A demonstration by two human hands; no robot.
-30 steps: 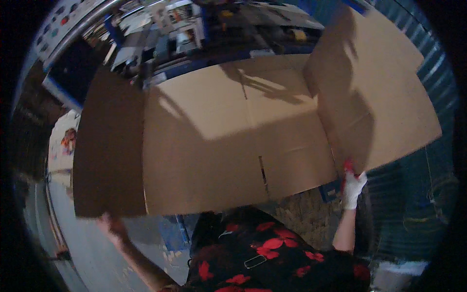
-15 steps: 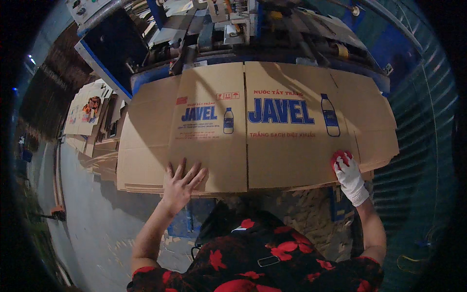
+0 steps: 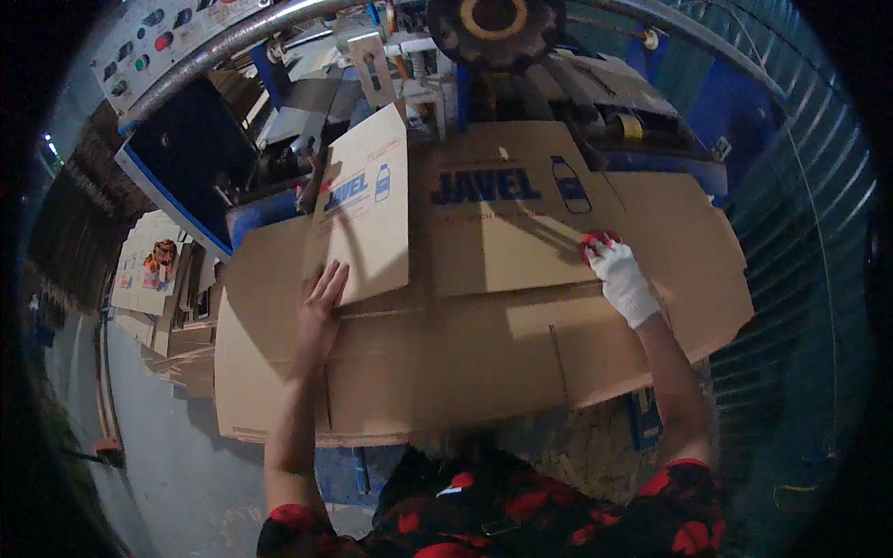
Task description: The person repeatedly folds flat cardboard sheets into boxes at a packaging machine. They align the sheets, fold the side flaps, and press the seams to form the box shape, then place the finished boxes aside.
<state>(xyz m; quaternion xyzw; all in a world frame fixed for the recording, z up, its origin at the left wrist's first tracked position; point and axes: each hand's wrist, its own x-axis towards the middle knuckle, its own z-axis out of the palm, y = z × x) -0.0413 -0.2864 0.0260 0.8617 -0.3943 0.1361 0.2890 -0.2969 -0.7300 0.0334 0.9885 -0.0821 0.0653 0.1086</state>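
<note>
A brown printed cardboard box sheet [image 3: 502,251] lies on a pile of flat sheets, its far edge at the machine. Its left panel [image 3: 372,237] is bent up from the rest and catches the light. At that panel's lower left corner, my bare left hand [image 3: 321,302] grips it, fingers together on the printed face; the thumb is hidden. My right hand [image 3: 621,277], in a white glove with red fingertips, rests on the right part of the sheet with its fingers laid out. Beneath, the plain flap of another cardboard sheet [image 3: 465,372] shows.
Beyond the pile stands a blue-framed machine [image 3: 191,149] with rollers and a dark round wheel [image 3: 498,33]. A control panel [image 3: 158,46] with buttons is at the upper left. Left of the pile sits another stack of cardboard [image 3: 144,279]. A corrugated wall [image 3: 791,307] runs along the right.
The top sheet has slid away from me toward the machine, uncovering the sheet beneath. Its left panel has risen. Both hands have moved forward, the right one also leftward.
</note>
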